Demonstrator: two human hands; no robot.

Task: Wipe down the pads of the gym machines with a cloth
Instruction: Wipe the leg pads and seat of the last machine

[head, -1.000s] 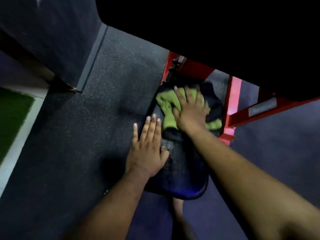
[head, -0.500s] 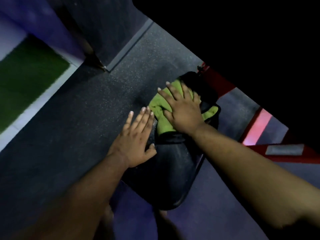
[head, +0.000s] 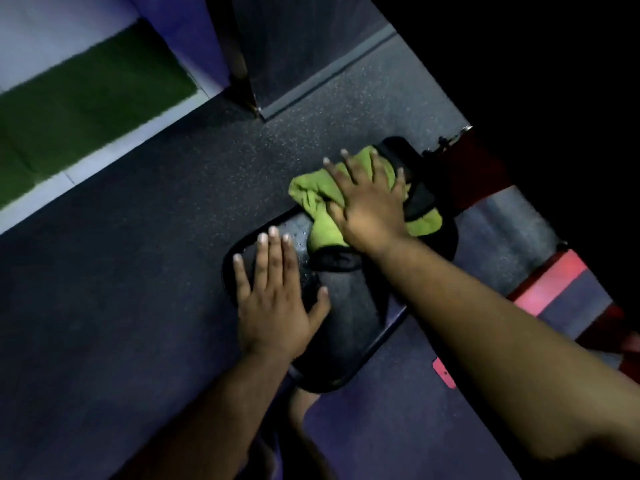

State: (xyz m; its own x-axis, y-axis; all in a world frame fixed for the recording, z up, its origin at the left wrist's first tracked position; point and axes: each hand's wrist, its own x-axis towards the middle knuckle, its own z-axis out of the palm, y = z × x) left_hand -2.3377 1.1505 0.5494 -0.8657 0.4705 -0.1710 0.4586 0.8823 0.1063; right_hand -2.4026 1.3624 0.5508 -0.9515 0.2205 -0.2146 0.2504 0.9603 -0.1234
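On the far end of the black padded vinyl seat pad (head: 349,306), a crumpled lime-green cloth (head: 320,209) lies bunched into soft folds, one corner spilling over the pad's left edge and another peeking out by the right edge. The right hand (head: 370,199) presses flat on top of it, its fingers (head: 334,171) spread wide and laid over the fabric rather than curled around it, so the cloth is pinned under the palm, not gripped. A darker piece of black fabric (head: 419,199) shows beside and partly under the green cloth, just right of the hand; whether it belongs to the cloth or to the pad cannot be told.

The pad itself is dark, glossy and rounded at its corners, with a raised rim. Small droplets glint on its surface near the left edge, between the two hands. The left hand (head: 273,299) rests palm down on the near left part of the pad, fingers straight and slightly apart, thumb out to the side, holding nothing.

Beyond the pad's far right corner, a red painted metal machine frame (head: 481,174) runs into shadow. The speckled dark rubber floor (head: 138,244) surrounds the pad, and a strip of green artificial turf (head: 79,112) lies well apart at upper left.
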